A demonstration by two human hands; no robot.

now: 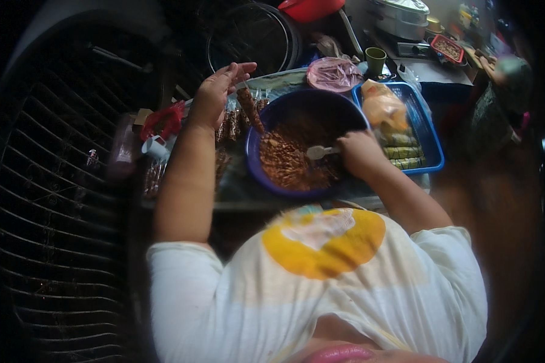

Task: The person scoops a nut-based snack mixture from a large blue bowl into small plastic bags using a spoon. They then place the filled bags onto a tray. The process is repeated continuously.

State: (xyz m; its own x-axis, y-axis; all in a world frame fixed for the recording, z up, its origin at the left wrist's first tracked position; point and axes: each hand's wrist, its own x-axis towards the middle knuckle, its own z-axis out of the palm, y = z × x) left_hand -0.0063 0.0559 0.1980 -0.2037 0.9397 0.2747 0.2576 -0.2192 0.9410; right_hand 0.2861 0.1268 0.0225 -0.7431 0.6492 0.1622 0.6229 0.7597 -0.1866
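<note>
My left hand [220, 90] holds up a narrow clear plastic bag [250, 109] by its top end. The bag is packed with brown nuts, apparently peanuts, and hangs tilted, its lower end at the left rim of a purple basin [250, 156]. Loose peanuts [281, 159] cover the bottom of that basin. Over them, my right hand [361, 152] grips the handle of a small white plastic scoop [318, 152]. Several filled slim bags [230, 125] lie on the table left of the basin, partly hidden behind my left forearm.
A blue plastic basket [437, 149] right of the basin holds an orange-yellow plastic bag [383, 106] and several tied green rolls [404, 152]. Behind are a pink bag-covered plate [331, 72] and a green cup [375, 61]. A white mug [154, 147] and red bag [163, 120] sit left.
</note>
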